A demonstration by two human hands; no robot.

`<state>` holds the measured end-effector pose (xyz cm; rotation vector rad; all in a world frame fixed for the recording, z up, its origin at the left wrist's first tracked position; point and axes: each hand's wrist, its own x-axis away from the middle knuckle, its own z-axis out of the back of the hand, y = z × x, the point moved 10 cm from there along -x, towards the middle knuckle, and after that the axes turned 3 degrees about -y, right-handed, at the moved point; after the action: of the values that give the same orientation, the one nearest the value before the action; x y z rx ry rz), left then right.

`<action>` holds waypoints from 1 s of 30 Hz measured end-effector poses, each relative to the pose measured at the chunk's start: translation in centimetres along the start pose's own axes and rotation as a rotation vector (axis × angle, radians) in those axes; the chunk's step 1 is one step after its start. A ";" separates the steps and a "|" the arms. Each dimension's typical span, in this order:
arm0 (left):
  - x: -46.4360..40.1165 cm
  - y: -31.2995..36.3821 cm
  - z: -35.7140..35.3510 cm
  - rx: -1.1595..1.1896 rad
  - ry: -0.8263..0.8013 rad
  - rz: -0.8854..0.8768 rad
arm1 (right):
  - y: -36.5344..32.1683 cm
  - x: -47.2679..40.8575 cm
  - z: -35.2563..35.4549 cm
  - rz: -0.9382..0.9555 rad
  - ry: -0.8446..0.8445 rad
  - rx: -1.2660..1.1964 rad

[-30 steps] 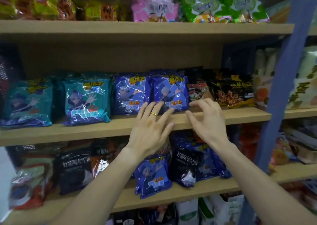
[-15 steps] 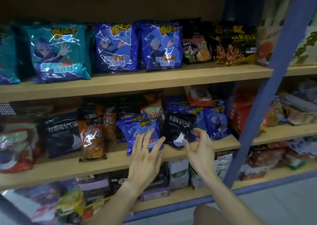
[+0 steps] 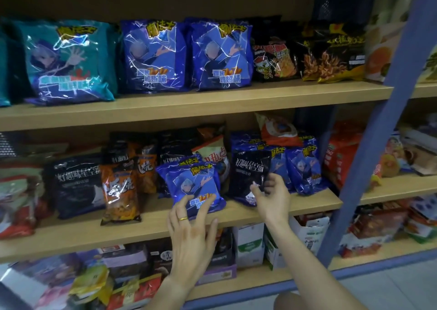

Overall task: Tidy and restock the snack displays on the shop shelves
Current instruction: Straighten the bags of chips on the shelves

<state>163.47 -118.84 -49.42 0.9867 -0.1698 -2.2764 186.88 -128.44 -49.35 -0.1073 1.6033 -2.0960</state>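
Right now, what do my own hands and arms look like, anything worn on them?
Both forearms are bare, with no sleeves, watch or gloves in view. The left hand wears a plain gold band ring on one finger. The right hand shows no ring or other jewellery.

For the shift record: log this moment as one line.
shelf: middle shelf | left hand: fingertips on blue snack bag | right hand: fingers curled at black snack bag | grasp: unclear
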 end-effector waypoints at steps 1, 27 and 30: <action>0.1 0.0 0.0 0.045 -0.001 0.024 | -0.1 0.6 0.5 0.009 -0.016 -0.068; -1.3 -9.5 -1.5 0.927 -0.204 0.568 | 0.8 6.2 -5.6 -0.212 -0.370 -0.544; -0.1 -8.4 -0.7 1.001 -0.219 0.518 | 2.0 7.1 -6.4 -0.267 -0.428 -0.591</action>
<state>159.68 -112.09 -52.83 0.9621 -1.5673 -1.7472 179.05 -126.22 -54.80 -0.9436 1.9409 -1.5491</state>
